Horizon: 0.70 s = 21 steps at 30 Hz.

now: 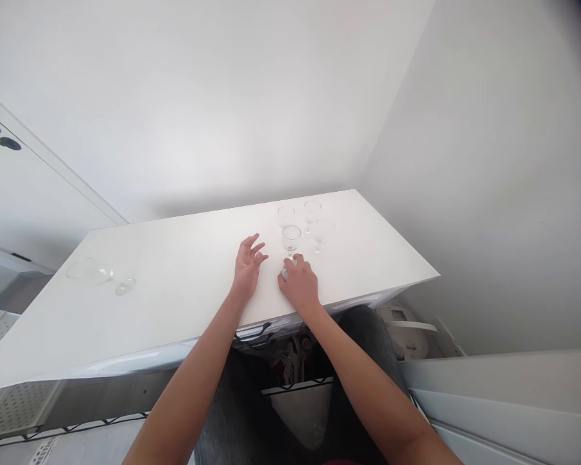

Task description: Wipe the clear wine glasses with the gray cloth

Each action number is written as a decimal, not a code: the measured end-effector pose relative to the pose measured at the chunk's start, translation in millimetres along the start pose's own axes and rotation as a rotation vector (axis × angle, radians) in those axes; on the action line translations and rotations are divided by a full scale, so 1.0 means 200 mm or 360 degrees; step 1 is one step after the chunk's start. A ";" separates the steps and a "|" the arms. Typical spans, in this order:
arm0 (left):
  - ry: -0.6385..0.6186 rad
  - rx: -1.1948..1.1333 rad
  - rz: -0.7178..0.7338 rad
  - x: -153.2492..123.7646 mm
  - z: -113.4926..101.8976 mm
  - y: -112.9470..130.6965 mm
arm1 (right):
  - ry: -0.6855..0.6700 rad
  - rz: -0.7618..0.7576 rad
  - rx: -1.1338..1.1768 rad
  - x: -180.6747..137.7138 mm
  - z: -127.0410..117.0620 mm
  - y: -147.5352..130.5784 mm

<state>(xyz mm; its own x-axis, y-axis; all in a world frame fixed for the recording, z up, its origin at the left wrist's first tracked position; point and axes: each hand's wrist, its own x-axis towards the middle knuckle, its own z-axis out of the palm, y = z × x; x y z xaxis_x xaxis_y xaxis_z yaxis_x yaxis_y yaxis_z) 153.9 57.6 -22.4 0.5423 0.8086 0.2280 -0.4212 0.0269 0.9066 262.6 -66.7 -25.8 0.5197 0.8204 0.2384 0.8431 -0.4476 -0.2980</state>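
A clear stemmed glass (291, 240) stands upright near the front of the white table. My right hand (300, 281) is closed at its foot and lower stem, with the fingers hiding most of the foot. To the left of that glass, my left hand (248, 263) hovers over the tabletop with fingers spread and nothing in it. Close behind stand three more clear stemmed glasses: one at the back left (285, 216), one at the back right (312, 210) and one on the right (325, 231). Another stemmed glass (91, 270) lies on its side at the table's left end.
The white table (184, 271) backs onto a white wall, with a grey wall on its right. A white rounded appliance (409, 336) sits on the floor at the right. White doors with dark handles (10, 143) are at the far left. My legs are under the table's front edge.
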 end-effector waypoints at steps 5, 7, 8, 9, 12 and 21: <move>0.0146 -0.0017 -0.0012 0.02 -0.02 -0.02 | 0.0009 0.0088 0.0004 0.00 0.01 0.00; 0.0222 -0.0026 -0.0029 0.02 -0.03 -0.03 | 0.0010 0.0073 0.0003 0.00 0.01 0.00; 0.0274 -0.0023 -0.0048 0.02 -0.03 -0.03 | 0.0013 0.0055 0.0005 0.00 0.01 0.00; 0.0337 -0.0019 -0.0075 0.02 -0.03 -0.03 | 0.0016 0.0038 0.0007 0.00 0.01 0.00; 0.0543 -0.0061 -0.0173 0.02 -0.05 -0.04 | 0.0021 0.0019 0.0015 0.00 0.01 0.01; 0.0672 -0.0223 -0.0214 0.00 -0.07 -0.04 | 0.0082 0.0089 0.0069 -0.01 -0.01 0.00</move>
<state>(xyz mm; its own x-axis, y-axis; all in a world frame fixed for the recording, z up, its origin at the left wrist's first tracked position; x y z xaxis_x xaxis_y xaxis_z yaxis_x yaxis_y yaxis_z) 147.1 65.0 -34.3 0.2674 0.9603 -0.0794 -0.4771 0.2036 0.8549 261.8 -69.1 -24.9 0.5734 0.7745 0.2670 0.8062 -0.4756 -0.3518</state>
